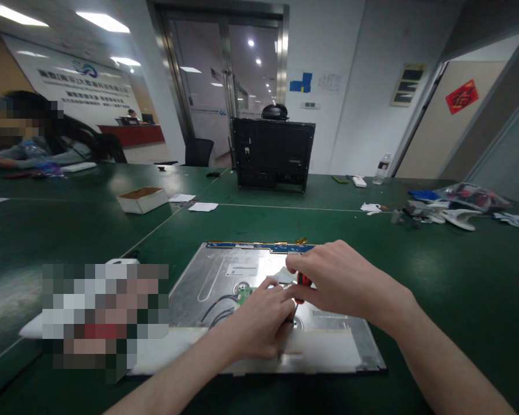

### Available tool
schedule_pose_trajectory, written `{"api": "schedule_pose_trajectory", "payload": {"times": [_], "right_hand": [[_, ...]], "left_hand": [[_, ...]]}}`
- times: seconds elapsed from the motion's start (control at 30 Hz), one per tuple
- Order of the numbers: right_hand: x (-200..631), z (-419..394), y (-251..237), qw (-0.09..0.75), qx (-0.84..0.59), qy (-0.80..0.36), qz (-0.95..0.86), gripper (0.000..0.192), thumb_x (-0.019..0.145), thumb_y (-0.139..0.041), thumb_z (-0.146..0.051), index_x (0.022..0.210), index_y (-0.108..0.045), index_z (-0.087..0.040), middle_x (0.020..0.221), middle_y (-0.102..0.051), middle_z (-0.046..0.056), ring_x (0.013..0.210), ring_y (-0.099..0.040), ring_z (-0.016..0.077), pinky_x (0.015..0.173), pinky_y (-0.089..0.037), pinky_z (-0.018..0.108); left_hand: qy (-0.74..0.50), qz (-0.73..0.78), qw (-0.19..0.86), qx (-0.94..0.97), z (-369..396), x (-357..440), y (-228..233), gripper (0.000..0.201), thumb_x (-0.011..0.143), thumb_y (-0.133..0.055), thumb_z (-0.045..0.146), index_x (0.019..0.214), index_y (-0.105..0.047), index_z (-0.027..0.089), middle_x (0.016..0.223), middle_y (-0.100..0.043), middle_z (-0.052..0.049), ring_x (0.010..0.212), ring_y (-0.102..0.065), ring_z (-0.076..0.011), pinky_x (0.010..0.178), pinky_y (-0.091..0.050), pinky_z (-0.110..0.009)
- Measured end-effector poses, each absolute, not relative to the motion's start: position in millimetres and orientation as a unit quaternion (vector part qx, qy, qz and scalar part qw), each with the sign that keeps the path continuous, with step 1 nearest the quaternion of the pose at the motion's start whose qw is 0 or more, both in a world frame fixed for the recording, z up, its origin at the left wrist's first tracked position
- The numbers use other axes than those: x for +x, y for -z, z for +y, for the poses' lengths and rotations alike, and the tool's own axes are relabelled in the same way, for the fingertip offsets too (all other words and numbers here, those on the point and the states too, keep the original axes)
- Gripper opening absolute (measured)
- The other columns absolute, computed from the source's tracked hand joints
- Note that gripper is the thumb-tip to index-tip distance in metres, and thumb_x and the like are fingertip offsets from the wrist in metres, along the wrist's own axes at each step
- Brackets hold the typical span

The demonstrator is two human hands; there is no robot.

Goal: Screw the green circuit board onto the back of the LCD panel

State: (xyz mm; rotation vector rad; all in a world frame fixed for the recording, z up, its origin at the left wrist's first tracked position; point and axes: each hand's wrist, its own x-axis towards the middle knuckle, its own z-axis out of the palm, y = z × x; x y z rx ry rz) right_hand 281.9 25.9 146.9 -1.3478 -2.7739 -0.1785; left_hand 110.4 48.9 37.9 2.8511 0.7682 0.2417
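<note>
Your right hand grips red-handled screwdriver upright over metal panel back on green table. Left hand curled, steadying shaft near small circuit board. Board appears still attached, cables connected; removal seemingly unfinished.

Metal panel lying flat on the table, nearest the viewer. Both hands above it: left hand just before right hand, screwdriver between them. Open box behind-left; upright monitor behind; water bottle behind-right.
</note>
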Motion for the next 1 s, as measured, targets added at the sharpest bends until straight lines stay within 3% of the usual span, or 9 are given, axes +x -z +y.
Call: {"api": "schedule_pose_trajectory", "payload": {"times": [0.13, 0.23, 0.37, 0.47, 0.7, 0.9, 1.0], "right_hand": [[287.0, 23.6, -146.1, 0.046, -0.388, 0.030, -0.920, 0.011, 0.081, -0.056, -0.026, 0.090, -0.055, -0.020, 0.087, -0.067, 0.003, 0.068, -0.059, 0.0172, 0.051, -0.027, 0.029], [286.5, 24.4, -145.5, 0.041, -0.401, 0.036, -0.914, 0.010, 0.082, -0.052, -0.021, 0.092, -0.054, -0.019, 0.087, -0.067, 0.003, 0.067, -0.060, 0.0170, 0.050, -0.025, 0.029], [282.1, 26.6, -146.6, 0.026, -0.446, 0.064, -0.893, 0.015, 0.090, -0.049, -0.034, 0.092, -0.055, -0.021, 0.076, -0.067, 0.002, 0.064, -0.061, 0.0186, 0.048, -0.022, 0.028], [282.9, 25.5, -147.6, 0.022, -0.435, 0.052, -0.899, 0.018, 0.088, -0.051, -0.038, 0.088, -0.056, -0.021, 0.076, -0.067, 0.002, 0.064, -0.061, 0.0188, 0.048, -0.023, 0.028], [286.7, 21.9, -145.6, 0.045, -0.397, 0.036, -0.916, 0.010, 0.081, -0.053, -0.020, 0.091, -0.052, -0.019, 0.086, -0.067, 0.003, 0.066, -0.059, 0.0168, 0.049, -0.025, 0.029], [278.9, 23.8, -146.1, 0.011, -0.456, 0.074, -0.887, 0.016, 0.088, -0.051, -0.035, 0.089, -0.054, -0.019, 0.075, -0.068, 0.004, 0.063, -0.061, 0.0194, 0.048, -0.022, 0.029], [280.7, 22.4, -147.2, 0.021, -0.436, 0.053, -0.898, 0.018, 0.088, -0.052, -0.036, 0.087, -0.055, -0.019, 0.080, -0.067, 0.004, 0.067, -0.061, 0.0192, 0.049, -0.026, 0.029]], "left_hand": [[-0.068, 0.258, 0.092, 0.959, 50.0, 109.8, -35.3, 0.012, 0.071, -0.056, 0.016, 0.083, -0.058, 0.019, 0.093, -0.065, -0.005, 0.088, -0.059, -0.0229, 0.090, -0.035, -0.042], [-0.071, 0.259, 0.089, 0.959, 49.9, 109.3, -35.4, 0.006, 0.072, -0.055, 0.016, 0.077, -0.056, 0.018, 0.090, -0.064, -0.005, 0.086, -0.059, -0.0223, 0.090, -0.036, -0.041], [-0.076, 0.262, 0.081, 0.959, 49.2, 109.4, -37.4, 0.005, 0.070, -0.056, 0.016, 0.069, -0.052, 0.019, 0.082, -0.064, -0.004, 0.080, -0.059, -0.0218, 0.094, -0.034, -0.044], [-0.078, 0.258, 0.089, 0.959, 49.6, 109.3, -36.9, 0.004, 0.071, -0.056, 0.016, 0.074, -0.055, 0.019, 0.090, -0.065, -0.005, 0.086, -0.059, -0.0232, 0.095, -0.034, -0.044], [-0.071, 0.252, 0.083, 0.961, 50.9, 109.0, -33.3, 0.012, 0.072, -0.056, 0.016, 0.083, -0.056, 0.019, 0.092, -0.064, -0.005, 0.088, -0.059, -0.0228, 0.092, -0.034, -0.042], [-0.077, 0.263, 0.084, 0.958, 49.8, 109.1, -33.8, 0.004, 0.072, -0.057, 0.016, 0.073, -0.053, 0.019, 0.084, -0.064, -0.004, 0.082, -0.060, -0.0215, 0.094, -0.033, -0.042], [-0.077, 0.259, 0.084, 0.959, 50.4, 108.6, -31.8, 0.010, 0.072, -0.058, 0.016, 0.081, -0.056, 0.019, 0.092, -0.065, -0.004, 0.089, -0.060, -0.0233, 0.094, -0.033, -0.043]]}}
